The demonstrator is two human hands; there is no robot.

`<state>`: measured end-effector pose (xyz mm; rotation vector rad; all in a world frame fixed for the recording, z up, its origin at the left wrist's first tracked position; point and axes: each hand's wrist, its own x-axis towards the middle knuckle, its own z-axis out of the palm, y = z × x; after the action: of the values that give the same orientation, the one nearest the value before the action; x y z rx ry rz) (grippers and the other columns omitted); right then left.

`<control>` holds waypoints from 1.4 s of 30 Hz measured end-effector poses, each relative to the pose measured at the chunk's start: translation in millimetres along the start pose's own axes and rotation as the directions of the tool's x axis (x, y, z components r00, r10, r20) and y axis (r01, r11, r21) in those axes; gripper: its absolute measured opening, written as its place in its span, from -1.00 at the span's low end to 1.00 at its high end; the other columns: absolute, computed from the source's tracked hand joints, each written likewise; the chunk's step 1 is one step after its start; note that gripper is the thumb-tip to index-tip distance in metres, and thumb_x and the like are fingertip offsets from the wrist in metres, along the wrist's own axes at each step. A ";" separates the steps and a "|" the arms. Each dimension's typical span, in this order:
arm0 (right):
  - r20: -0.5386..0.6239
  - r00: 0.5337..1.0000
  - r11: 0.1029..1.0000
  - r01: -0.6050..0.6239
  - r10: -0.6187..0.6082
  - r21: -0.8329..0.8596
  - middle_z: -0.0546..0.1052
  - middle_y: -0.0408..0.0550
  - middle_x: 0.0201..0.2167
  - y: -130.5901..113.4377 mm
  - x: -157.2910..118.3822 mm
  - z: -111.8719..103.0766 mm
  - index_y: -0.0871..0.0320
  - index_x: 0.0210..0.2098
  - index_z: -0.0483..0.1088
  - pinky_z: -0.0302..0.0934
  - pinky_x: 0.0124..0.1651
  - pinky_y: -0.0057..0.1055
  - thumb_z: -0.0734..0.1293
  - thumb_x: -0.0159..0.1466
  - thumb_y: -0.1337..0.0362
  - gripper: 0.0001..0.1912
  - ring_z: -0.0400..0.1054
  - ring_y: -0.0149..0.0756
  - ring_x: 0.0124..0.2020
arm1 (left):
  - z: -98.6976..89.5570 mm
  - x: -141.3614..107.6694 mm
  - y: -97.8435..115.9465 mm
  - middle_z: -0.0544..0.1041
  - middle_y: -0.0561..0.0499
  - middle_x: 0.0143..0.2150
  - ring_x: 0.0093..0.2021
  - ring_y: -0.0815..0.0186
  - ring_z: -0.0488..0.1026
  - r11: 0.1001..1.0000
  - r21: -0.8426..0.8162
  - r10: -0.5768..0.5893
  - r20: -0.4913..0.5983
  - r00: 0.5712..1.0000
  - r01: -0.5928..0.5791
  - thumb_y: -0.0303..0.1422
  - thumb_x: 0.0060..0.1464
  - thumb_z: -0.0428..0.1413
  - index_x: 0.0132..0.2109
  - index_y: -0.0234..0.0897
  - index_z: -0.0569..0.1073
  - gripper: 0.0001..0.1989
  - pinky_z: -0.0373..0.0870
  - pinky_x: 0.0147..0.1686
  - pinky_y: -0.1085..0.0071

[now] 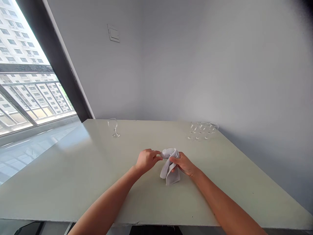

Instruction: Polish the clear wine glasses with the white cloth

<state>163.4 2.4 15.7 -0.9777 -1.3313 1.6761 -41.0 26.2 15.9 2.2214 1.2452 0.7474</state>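
A stemmed glass [165, 153] is held on its side above the table, its bowl toward the right. My left hand [147, 160] pinches it at the stem end, fingers closed. A pale grey cloth [171, 173] is gripped in my right hand [184, 164], wrapped over the mouth of the glass. Part of the cloth seems tucked inside the bowl, and its loose ends hang below. The right fingertips are partly hidden behind the cloth.
One stemmed glass [114, 127] stands upright at the table's back left. Several more glasses [202, 129] stand close together at the back right, near the wall [220, 65]. The pale table [85, 182] ends at a front edge close to me.
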 end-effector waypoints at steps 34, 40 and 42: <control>-0.438 0.878 0.981 0.161 -0.193 -0.108 0.47 -0.09 -0.48 7.3 18.5 -15.4 0.18 -0.42 0.43 0.22 -0.30 -0.36 0.24 0.13 0.06 -0.69 0.33 -0.27 -0.40 | 25.1 -7.5 7.2 0.42 -0.03 -0.49 -0.46 0.29 0.31 0.910 0.351 0.234 -0.001 0.972 -0.219 -0.20 0.11 -0.10 0.12 -0.17 0.22 -0.57 0.15 -0.38 0.39; -0.529 0.840 0.799 0.236 0.118 0.553 0.49 -0.15 -0.49 20.5 30.0 -0.8 0.14 -0.46 0.38 0.28 -0.35 -0.39 0.35 0.00 0.22 -0.87 0.36 -0.31 -0.41 | 35.0 -8.2 9.1 0.40 0.02 -0.41 -0.41 0.33 0.32 0.979 0.195 0.084 -0.144 0.986 -0.055 -0.22 0.14 -0.15 0.19 -0.12 0.09 -0.54 0.21 -0.38 0.44; -0.494 0.866 0.791 0.244 0.083 0.561 0.49 -0.16 -0.45 21.7 28.4 11.8 0.10 -0.44 0.37 0.28 -0.36 -0.39 0.31 0.04 0.22 -0.90 0.36 -0.31 -0.40 | 37.5 -8.0 10.1 0.38 0.00 -0.31 -0.38 0.35 0.32 0.994 0.111 0.028 -0.220 0.975 -0.004 -0.23 0.13 -0.12 0.19 -0.10 0.09 -0.53 0.24 -0.35 0.43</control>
<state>138.8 20.1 -6.7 -0.8492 -0.4206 1.4890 -13.4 9.2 -6.9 2.2867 1.4058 0.9764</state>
